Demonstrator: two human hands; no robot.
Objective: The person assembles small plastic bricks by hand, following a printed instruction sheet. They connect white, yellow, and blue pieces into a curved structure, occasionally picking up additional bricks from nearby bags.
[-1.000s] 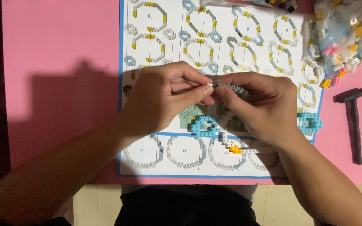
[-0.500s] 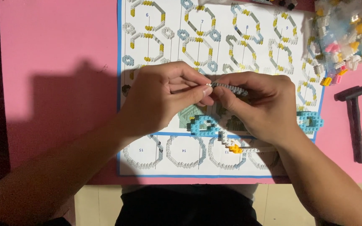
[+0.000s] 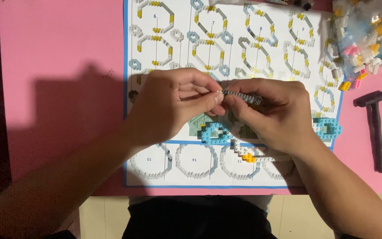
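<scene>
Head cam, looking straight down: my left fingertips (image 3: 215,98) are pinched onto the near end of a short grey brick strip (image 3: 242,96), and my right hand (image 3: 273,116) has the rest of that strip clamped between thumb and forefinger. So both hands are closed on the same piece, held just above the instruction sheet (image 3: 233,26), roughly over its middle. My left hand (image 3: 173,106) seems to be pressing something tiny onto the strip's end, but it's too small to make out.

What I'd worry about: the strip is thin, so squeezing unevenly could snap it apart at a joint, and any bit that pops loose would likely vanish among the printed diagrams. Right under my right hand sit a blue ring of bricks (image 3: 215,132) and a white chain with an orange piece (image 3: 248,156); dropping my wrist could knock those. Another blue ring (image 3: 327,128), the bag of loose bricks (image 3: 368,31) and the dark hammer-shaped tool (image 3: 374,128) on the pink table (image 3: 58,48) are well apart.
</scene>
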